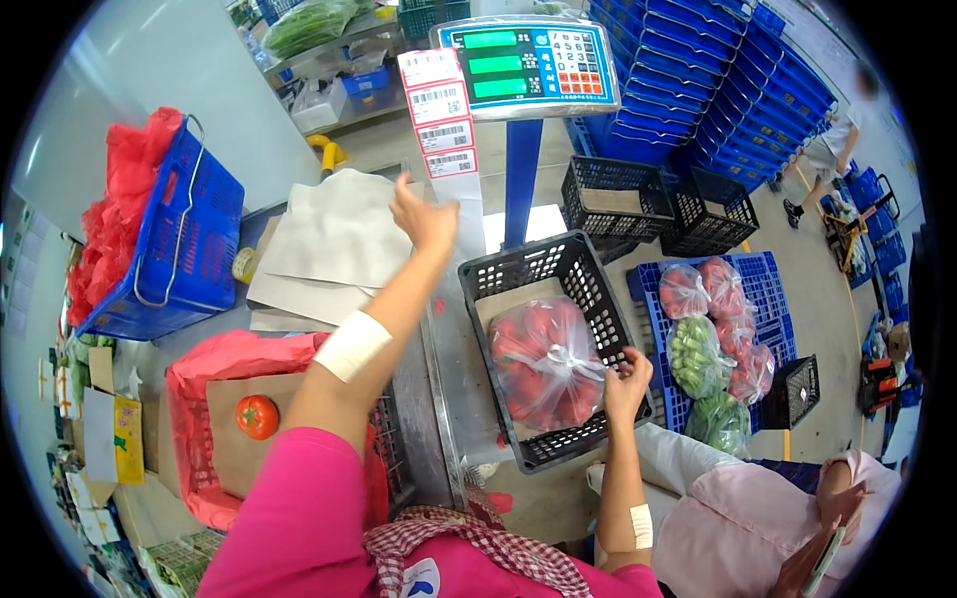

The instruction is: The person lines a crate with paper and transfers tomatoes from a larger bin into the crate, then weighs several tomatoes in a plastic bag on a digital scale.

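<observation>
A clear plastic bag of red tomatoes (549, 362), knotted at the top, lies on cardboard in a black plastic crate (534, 261). My right hand (628, 381) is at the crate's right side, its fingertips by the bag's edge; whether they grip it is unclear. My left hand (425, 217) is raised with fingers apart beside a hanging strip of barcode labels (447, 134). The strip hangs in front of a digital scale display (523, 67) on a blue post. Sheets of grey cardboard (336, 232) lie left of my left hand.
A red-lined crate holding one tomato (257, 417) is at lower left, below a blue basket of red bags (217, 217). Bagged vegetables (699, 355) lie on a blue pallet (770, 299). Blue crates (673, 75) are stacked behind. A person in pink (748, 516) is close at right; another walks farther off.
</observation>
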The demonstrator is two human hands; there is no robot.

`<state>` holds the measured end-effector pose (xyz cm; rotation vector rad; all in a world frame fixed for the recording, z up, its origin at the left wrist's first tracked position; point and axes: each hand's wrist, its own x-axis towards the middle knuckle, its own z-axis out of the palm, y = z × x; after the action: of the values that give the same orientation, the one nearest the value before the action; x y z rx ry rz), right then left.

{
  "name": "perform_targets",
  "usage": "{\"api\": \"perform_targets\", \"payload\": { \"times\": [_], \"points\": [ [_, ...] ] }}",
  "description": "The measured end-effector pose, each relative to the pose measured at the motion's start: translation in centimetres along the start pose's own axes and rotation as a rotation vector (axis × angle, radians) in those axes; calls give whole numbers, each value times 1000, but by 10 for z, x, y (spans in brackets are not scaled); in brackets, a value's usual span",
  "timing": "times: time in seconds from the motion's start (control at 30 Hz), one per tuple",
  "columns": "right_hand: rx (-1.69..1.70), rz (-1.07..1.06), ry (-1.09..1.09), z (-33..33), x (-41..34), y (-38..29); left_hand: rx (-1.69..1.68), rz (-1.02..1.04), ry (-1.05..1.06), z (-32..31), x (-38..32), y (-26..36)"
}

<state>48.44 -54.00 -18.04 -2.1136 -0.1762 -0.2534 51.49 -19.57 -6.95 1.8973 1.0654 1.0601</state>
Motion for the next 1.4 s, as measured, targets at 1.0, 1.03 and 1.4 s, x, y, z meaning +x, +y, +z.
{"api": "perform_targets", "payload": {
  "times": [1.0,1.03,1.4],
  "points": [
    [-289,-1674,-118,126,130,-278,-208,301,-980,-102,55,22],
    [-299,-1648,-126,125,128,-274,-197,290,-991,-100,57,14],
    [-157,-1712,56,126,138,-269,-197,367,-923,-98,46,30]
  ]
}}
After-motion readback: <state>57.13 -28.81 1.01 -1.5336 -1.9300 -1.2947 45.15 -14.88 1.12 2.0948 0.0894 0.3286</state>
